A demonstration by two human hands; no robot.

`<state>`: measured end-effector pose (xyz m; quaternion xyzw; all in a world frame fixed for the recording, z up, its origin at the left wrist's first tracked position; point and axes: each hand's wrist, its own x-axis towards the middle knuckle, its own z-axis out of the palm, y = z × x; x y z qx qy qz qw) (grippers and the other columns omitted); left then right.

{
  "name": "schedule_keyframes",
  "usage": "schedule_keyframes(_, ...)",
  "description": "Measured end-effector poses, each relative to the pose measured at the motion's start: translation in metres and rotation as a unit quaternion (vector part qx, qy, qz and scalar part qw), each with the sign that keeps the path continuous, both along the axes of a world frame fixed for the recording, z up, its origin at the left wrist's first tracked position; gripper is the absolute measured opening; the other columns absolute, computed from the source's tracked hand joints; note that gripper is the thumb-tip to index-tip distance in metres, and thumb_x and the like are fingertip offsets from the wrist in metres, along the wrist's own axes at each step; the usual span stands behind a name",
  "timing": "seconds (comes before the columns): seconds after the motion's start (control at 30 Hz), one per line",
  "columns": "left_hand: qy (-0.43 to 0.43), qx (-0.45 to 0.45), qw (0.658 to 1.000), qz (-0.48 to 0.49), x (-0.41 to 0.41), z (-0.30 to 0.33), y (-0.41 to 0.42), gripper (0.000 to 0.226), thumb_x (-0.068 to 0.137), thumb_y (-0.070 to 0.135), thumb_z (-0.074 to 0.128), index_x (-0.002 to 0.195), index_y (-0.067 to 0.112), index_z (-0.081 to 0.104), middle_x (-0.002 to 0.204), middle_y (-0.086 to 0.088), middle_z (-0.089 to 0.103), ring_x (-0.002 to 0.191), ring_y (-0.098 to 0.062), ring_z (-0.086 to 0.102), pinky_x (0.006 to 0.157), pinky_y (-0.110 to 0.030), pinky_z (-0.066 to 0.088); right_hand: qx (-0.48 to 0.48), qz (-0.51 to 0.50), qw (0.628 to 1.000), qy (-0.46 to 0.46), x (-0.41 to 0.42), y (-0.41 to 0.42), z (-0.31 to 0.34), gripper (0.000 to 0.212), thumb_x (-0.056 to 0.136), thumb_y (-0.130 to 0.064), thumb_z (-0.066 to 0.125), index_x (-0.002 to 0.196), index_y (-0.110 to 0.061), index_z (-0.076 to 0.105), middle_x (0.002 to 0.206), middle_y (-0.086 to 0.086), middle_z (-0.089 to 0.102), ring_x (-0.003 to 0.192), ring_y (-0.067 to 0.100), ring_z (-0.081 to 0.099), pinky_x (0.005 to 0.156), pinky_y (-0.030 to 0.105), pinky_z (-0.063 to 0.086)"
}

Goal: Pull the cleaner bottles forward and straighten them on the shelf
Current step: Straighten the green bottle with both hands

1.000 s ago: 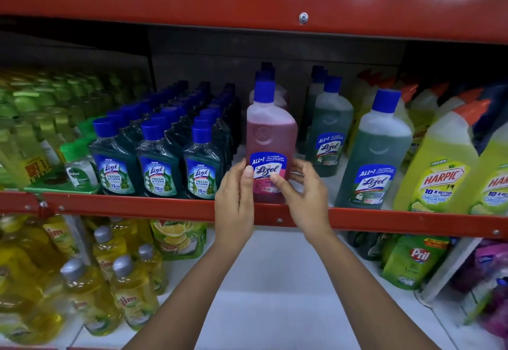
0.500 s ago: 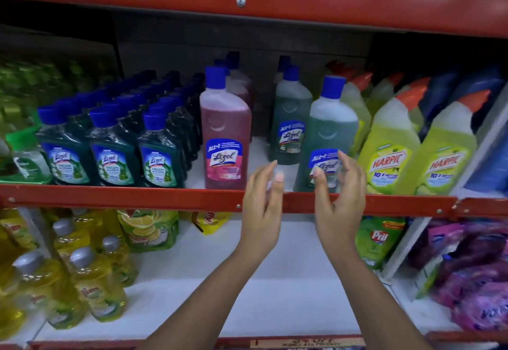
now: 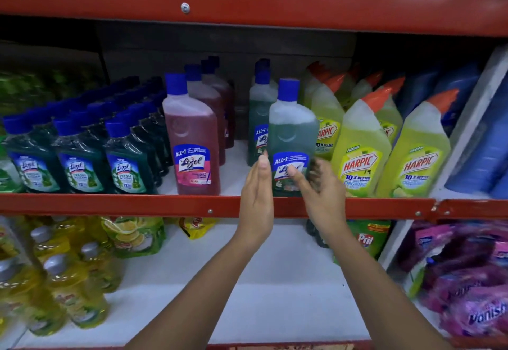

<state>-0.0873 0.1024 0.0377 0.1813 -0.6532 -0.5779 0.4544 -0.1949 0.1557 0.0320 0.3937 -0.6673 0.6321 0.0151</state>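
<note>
A tall green Lizol bottle (image 3: 292,129) with a blue cap stands upright at the front edge of the red shelf rail (image 3: 137,205). My left hand (image 3: 257,195) is flat, its fingertips against the bottle's left side. My right hand (image 3: 321,195) has its thumb on the label and blurred fingers at the bottle's right side. A pink Lizol bottle (image 3: 192,135) stands upright at the front to the left, untouched. More pink bottles (image 3: 211,96) and another green bottle (image 3: 258,107) stand further back.
Rows of small dark green Lizol bottles (image 3: 79,157) fill the left. Yellow Harpic bottles (image 3: 360,151) stand close on the right. The shelf below holds yellow bottles (image 3: 63,289), a Pril pouch (image 3: 368,237) and pink Vanish packs (image 3: 472,294).
Both hands left the pink bottle at the shelf front, moved right and closed in around the green bottle. The view shifted right too.
</note>
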Motion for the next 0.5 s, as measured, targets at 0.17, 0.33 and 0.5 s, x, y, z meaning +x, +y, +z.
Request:
schedule_keyframes(0.17,0.0,0.014,0.999,0.031,0.005,-0.001,-0.014,0.103,0.064,0.097,0.026,0.143,0.035,0.045,0.141,0.01,0.054,0.129,0.001,0.048,0.11,-0.031,0.039,0.001,0.009,1.0,0.008,0.006,-0.012,-0.002,0.053,0.079,-0.048,0.072,0.119,-0.015,0.057,0.112,0.002,0.071,0.101,0.014,0.069,0.085,0.041,0.059)
schedule_keyframes(0.33,0.01,0.01,0.999,0.044,0.002,-0.003,-0.016,0.104,0.059,0.099,0.025,0.139,0.036,0.046,0.137,0.011,0.055,0.125,0.001,0.051,0.104,-0.025,0.041,0.015,0.021,1.0,0.002,0.004,-0.016,0.0,0.054,0.082,-0.042,0.07,0.124,-0.011,0.055,0.116,0.009,0.071,0.102,0.015,0.069,0.083,0.039,0.06)
schedule_keyframes(0.5,0.011,0.008,0.998,0.056,0.002,-0.002,-0.015,0.097,0.06,0.098,0.024,0.135,0.04,0.046,0.128,0.014,0.059,0.116,0.006,0.056,0.088,-0.012,0.043,0.022,0.022,0.999,0.015,0.003,-0.019,-0.002,0.062,0.08,-0.05,0.068,0.126,-0.011,0.053,0.117,0.008,0.071,0.103,0.018,0.069,0.084,0.044,0.06)
